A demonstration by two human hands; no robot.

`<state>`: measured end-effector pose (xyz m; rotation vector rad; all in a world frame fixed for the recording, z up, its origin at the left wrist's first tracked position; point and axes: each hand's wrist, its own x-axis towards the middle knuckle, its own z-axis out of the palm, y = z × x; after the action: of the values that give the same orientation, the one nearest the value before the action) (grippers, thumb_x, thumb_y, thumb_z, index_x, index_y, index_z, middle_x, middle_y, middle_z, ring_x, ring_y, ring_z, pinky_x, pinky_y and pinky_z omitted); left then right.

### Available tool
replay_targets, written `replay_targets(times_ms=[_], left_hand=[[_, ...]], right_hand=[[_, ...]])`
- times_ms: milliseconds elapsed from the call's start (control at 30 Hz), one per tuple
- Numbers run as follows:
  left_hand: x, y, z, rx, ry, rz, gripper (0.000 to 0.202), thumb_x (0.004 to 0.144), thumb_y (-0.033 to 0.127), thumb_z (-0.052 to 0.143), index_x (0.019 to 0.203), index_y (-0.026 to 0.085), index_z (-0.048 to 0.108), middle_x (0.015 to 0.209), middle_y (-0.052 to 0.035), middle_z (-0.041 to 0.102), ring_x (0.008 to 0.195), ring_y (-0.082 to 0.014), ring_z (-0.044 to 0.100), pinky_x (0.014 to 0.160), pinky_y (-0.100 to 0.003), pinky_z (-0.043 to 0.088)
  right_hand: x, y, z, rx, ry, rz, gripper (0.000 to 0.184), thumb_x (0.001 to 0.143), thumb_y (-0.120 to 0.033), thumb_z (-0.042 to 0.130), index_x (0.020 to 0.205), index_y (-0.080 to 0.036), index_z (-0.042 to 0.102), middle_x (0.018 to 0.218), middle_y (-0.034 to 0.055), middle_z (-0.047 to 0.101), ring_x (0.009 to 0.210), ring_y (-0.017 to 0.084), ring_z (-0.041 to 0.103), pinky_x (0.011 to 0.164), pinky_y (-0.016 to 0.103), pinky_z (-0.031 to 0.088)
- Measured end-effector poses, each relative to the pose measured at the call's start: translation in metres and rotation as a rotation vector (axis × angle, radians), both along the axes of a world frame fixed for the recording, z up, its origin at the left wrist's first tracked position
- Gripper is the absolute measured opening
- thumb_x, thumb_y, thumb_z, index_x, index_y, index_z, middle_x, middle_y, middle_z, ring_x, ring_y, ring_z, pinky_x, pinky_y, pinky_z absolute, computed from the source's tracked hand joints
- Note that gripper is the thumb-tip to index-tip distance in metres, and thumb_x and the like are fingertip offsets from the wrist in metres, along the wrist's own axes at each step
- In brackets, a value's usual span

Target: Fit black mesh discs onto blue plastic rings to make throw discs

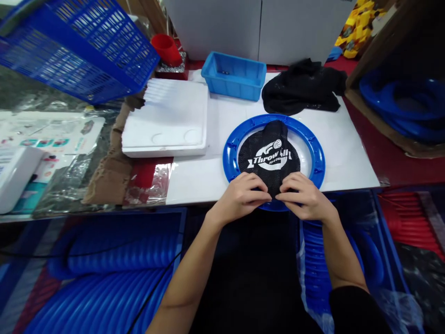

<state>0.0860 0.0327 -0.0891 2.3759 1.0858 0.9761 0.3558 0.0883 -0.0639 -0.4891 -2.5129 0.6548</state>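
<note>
A blue plastic ring (230, 160) with small pegs lies at the front edge of the white-covered table. Inside it rests a black mesh cloth (252, 146) with a white printed logo, rumpled and narrower than the ring. My left hand (243, 195) pinches the near edge of the cloth, close to the ring's near side. Just to its right, my right hand (304, 195) pinches the same edge, the two sets of fingertips a short way apart. The hands partly cover the ring's near rim.
Behind the ring stand a light blue bin (234, 81) and a pile of black cloth (302, 88). White foam (167, 120) lies to the left, below a tilted blue basket (83, 51). A cardboard box (382, 132) with blue rings is at right; stacked blue rings (104, 292) sit below the table.
</note>
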Motion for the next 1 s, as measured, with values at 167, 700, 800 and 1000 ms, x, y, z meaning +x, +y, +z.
replay_targets(times_ms=[167,700,800,1000], left_hand=[[-0.002,0.000,0.002,0.020,-0.008,-0.013,0.015,0.108,0.029,0.066,0.107,0.030,0.081,0.107,-0.0031,0.081,0.101,-0.0193,0.068,0.088,-0.038,0.046],[0.003,-0.004,0.019,-0.002,0.090,-0.068,0.016,0.108,0.026,0.064,0.106,0.023,0.080,0.108,-0.0060,0.077,0.105,-0.0210,0.066,0.095,-0.040,0.045],[0.011,-0.009,0.024,0.014,0.050,0.074,0.016,0.108,0.029,0.064,0.103,0.022,0.077,0.106,-0.0053,0.077,0.107,-0.0209,0.068,0.102,-0.041,0.047],[0.017,0.000,0.016,-0.043,0.193,0.669,0.039,0.105,0.040,0.067,0.135,0.015,0.071,0.153,-0.0218,0.059,0.151,-0.0438,0.046,0.123,-0.063,0.039]], right_hand=[[0.000,0.001,0.001,0.011,-0.034,0.018,0.026,0.098,-0.015,0.061,0.112,-0.030,0.077,0.105,0.0073,0.072,0.102,0.028,0.066,0.090,0.050,0.052],[-0.002,-0.010,0.000,0.203,-0.049,-0.026,0.023,0.092,-0.009,0.065,0.108,-0.024,0.072,0.101,0.0085,0.065,0.098,0.027,0.059,0.086,0.047,0.051],[-0.003,-0.019,0.000,0.282,-0.092,-0.039,0.027,0.093,-0.008,0.064,0.115,-0.022,0.072,0.106,0.0115,0.066,0.103,0.029,0.060,0.088,0.049,0.054],[-0.016,-0.045,0.028,0.414,-0.320,-0.011,0.029,0.093,-0.001,0.060,0.114,-0.016,0.073,0.108,0.0165,0.068,0.103,0.032,0.065,0.089,0.049,0.059]])
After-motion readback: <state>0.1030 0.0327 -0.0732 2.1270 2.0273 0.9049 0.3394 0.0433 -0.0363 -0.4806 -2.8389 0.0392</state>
